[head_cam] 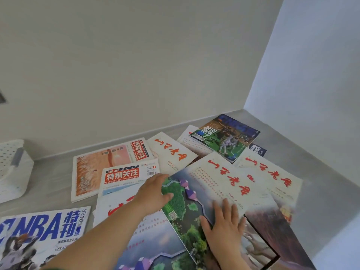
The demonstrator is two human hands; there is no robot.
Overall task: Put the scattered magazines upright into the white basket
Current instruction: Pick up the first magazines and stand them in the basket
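Observation:
Several magazines lie scattered flat on a grey floor. A large magazine with red calligraphy and a green landscape cover point(210, 184) lies in the middle. My left hand point(153, 193) rests at its left edge with fingers spread, thumb on the green part. My right hand point(226, 225) lies flat on its lower right part, fingers apart. An NBA magazine point(44, 230) lies at the lower left. The white perforated basket point(13, 168) stands at the far left, partly out of frame.
Two red-titled magazines point(109, 168) lie left of my left hand. Cream magazines with red calligraphy point(171, 152) and a sports magazine point(224, 137) lie near the wall corner. White walls close the back and right side.

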